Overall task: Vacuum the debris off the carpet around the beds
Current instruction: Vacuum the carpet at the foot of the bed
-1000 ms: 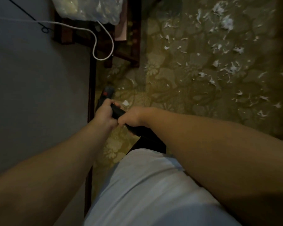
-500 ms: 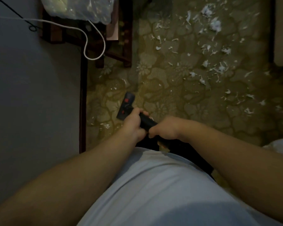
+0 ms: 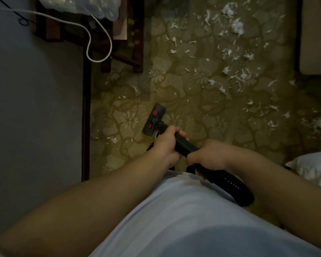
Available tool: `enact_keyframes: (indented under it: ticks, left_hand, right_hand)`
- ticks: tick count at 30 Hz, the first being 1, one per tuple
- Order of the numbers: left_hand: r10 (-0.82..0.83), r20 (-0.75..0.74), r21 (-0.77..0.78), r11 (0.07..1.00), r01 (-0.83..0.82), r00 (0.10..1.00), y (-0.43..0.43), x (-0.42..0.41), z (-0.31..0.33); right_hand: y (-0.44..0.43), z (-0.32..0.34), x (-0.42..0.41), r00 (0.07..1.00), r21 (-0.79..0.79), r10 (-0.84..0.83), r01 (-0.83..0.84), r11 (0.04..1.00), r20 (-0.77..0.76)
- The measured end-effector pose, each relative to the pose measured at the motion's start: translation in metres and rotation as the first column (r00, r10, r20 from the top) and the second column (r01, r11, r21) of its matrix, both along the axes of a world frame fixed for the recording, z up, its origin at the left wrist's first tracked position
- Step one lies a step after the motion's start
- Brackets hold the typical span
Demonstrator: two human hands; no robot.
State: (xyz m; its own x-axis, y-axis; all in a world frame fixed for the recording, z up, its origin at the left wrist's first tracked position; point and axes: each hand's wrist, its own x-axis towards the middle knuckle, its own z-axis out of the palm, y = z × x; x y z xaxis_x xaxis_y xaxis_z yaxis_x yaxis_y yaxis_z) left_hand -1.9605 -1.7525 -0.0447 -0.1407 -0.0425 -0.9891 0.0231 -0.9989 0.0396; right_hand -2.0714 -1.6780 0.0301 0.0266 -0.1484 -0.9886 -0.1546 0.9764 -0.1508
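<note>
Head-worn view, steeply down onto carpet (image 3: pixel 202 101)

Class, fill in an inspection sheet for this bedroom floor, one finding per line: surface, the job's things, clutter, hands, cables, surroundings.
Surface: patterned carpet, dimly lit.
Job's things: black vacuum wand with its floor head on the carpet; white debris thick to the upper right, sparse near the head.
Clutter: plastic bag on a dark wooden stand.
Hands: left hand and right hand both grip the wand.
Cables: white cable loops over the stand; thin black cord against the wall.
Surroundings: grey wall at left; white pillow at right.
</note>
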Motion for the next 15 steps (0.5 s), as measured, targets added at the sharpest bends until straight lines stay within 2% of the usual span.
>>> enact_keyframes:
  ticks: [7, 15]
  left_hand:
    - [0.201, 0.058, -0.085, 0.977, -0.196, 0.978, -0.042, 0.072, 0.000]
    - [0.388, 0.228, -0.203, 0.916, -0.346, 0.893, -0.083, 0.177, -0.015]
  right_hand:
    - [-0.062, -0.019, 0.056, 0.969, -0.105, 0.242, -0.236, 0.966, 0.052]
    - [-0.124, -0.060, 0.156, 0.901, -0.175, 0.415, -0.392, 0.903, 0.122]
